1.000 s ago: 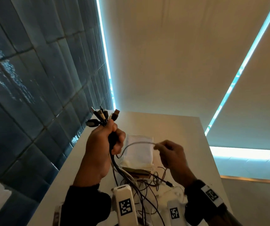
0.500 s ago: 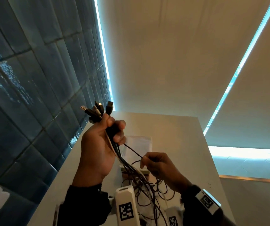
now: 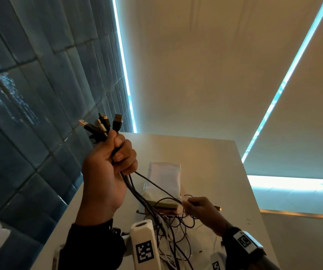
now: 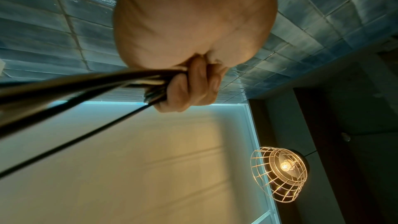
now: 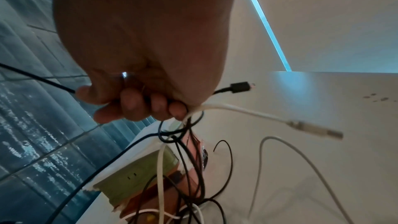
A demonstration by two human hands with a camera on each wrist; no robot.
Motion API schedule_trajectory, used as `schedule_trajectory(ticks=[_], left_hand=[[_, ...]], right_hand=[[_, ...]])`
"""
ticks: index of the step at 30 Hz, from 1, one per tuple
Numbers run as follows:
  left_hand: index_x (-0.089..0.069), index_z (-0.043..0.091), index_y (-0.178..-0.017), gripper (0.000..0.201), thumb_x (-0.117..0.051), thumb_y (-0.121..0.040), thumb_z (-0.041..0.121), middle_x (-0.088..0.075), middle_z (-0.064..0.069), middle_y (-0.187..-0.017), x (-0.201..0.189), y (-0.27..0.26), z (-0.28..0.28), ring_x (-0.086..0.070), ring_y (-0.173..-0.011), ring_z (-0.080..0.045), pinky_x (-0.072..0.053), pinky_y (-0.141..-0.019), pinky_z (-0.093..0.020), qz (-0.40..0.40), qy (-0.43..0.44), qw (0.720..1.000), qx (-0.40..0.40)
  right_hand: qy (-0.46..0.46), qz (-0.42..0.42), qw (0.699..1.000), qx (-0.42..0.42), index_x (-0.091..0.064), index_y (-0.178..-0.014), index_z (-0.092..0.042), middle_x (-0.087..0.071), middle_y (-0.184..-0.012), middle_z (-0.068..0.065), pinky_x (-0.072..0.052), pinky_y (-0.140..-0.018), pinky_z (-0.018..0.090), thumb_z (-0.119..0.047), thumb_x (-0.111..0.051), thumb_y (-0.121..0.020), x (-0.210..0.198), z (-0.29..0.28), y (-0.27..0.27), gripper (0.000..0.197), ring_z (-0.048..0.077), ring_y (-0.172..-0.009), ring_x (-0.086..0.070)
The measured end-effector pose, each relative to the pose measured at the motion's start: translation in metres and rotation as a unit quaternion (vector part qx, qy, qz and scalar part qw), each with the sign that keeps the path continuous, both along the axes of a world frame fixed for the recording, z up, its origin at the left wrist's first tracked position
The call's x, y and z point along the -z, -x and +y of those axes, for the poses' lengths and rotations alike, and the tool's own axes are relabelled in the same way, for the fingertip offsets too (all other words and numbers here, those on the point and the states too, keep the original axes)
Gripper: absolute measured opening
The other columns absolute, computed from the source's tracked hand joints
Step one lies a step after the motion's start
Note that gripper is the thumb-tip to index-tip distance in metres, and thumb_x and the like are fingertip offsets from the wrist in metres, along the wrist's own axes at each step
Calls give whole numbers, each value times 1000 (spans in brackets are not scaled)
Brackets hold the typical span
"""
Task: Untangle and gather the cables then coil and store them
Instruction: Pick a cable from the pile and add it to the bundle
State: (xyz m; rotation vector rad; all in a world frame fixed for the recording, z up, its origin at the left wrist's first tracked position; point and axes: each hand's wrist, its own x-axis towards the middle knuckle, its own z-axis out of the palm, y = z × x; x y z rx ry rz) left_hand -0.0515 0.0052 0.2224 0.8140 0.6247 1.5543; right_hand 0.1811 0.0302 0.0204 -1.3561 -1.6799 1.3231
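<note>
Gripping a bundle of cables (image 3: pixel 135 189) in a closed fist, the left hand (image 3: pixel 106 170) is raised above the white table (image 3: pixel 215 162), with the plug ends (image 3: pixel 103 123) fanning out above its knuckles. In the left wrist view the fingers (image 4: pixel 193 84) curl fully round the dark cords, which run off taut to the side. Lower and to the right, the right hand (image 3: pixel 199 207) pinches a thin black cable (image 5: pixel 38 77) that stretches up to the left fist; its fingers (image 5: pixel 137 105) are also curled round a black lead ending in a small black connector (image 5: pixel 241 87) and a white cable (image 5: pixel 247 111) with a long white plug. Below and between the two hands the rest of the cords hang down into a loose tangle (image 3: pixel 172 230) on the table.

Under that tangle, just below the right hand, lies a green and brown stack of flat items (image 5: pixel 137 181), and beyond it a white pouch (image 3: pixel 164 176). Blue tiles (image 3: pixel 30 94) cover the wall beside the left hand. A wire-cage lamp (image 4: pixel 280 173) glows in the left wrist view. White wrist mounts carry square black-and-white code markers (image 3: pixel 145 252); no readable lettering shows.
</note>
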Motion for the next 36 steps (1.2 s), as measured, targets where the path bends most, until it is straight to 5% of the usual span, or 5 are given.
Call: schedule_trajectory(ticks=[8, 16, 25, 30, 36], left_hand=[[-43, 19, -67, 36, -32, -100, 28, -33, 8, -49, 0, 3, -1, -22, -38, -4, -19, -41, -21, 21, 19, 1000, -6], [-43, 16, -72, 32, -35, -101, 27, -55, -8, -57, 19, -22, 7, -31, -37, -12, -26, -38, -19, 148, 121, 982, -7], [-43, 14, -75, 34, -30, -104, 28, -75, -13, -87, 26, -43, 12, -70, -79, -28, -54, -56, -28, 223, 132, 965, -31], [-46, 11, -73, 32, -36, -101, 24, -50, -7, -55, 23, -43, 10, -56, -59, -24, -51, -75, -42, 50, 142, 989, 6], [-43, 17, -67, 28, -40, -93, 28, -29, 5, -54, 9, -31, 9, -26, -45, -9, -31, -48, -24, -77, 79, 992, 68]], right_hand=[[22, -62, 994, 87, -69, -66, -16, -58, -54, -9, -38, -56, 19, -20, -58, -95, 8, -1, -14, 31, -2, -50, -46], [7, 234, 965, 119, -62, -87, 5, -40, -56, 3, -23, -40, 22, -8, -56, -93, -82, 3, 16, 15, 11, -44, -30], [22, 346, 937, -31, -55, -64, -13, -28, -58, 4, -13, -44, 25, -14, -56, -85, -120, -6, 47, 21, 11, -47, -18], [79, 355, 929, -75, -57, -66, -13, -35, -58, 2, -12, -45, 25, -8, -55, -84, -106, -3, 48, 19, 9, -46, -21], [78, 244, 966, -15, -56, -72, -9, -30, -54, 1, -25, -40, 16, -16, -54, -97, -69, -6, 42, 26, 8, -42, -25]])
